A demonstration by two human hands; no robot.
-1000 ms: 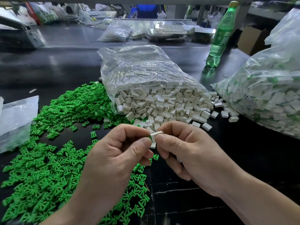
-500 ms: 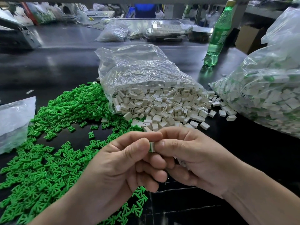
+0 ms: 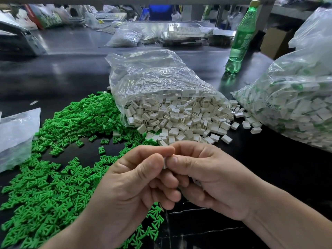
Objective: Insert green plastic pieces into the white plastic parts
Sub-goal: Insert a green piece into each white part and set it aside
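My left hand point(image 3: 136, 184) and my right hand point(image 3: 210, 177) meet at the fingertips in the lower middle of the head view. Both pinch one small white plastic part point(image 3: 165, 163), of which only a thin edge shows between the thumbs. Any green piece in it is hidden by my fingers. A wide heap of loose green plastic pieces point(image 3: 53, 169) covers the black table to the left. Just beyond my hands, white plastic parts point(image 3: 179, 119) spill from an open clear bag point(image 3: 158, 78).
A big clear bag of white parts with green inside point(image 3: 296, 105) lies at the right. A green bottle point(image 3: 240, 38) stands behind it. A flat clear bag point(image 3: 16, 137) lies at the left edge. More bags and boxes crowd the far side of the black table point(image 3: 62, 72).
The white part, plainly visible between my fingertips a second ago, is now almost hidden. Both hands have closed in on it and dropped slightly lower in view.
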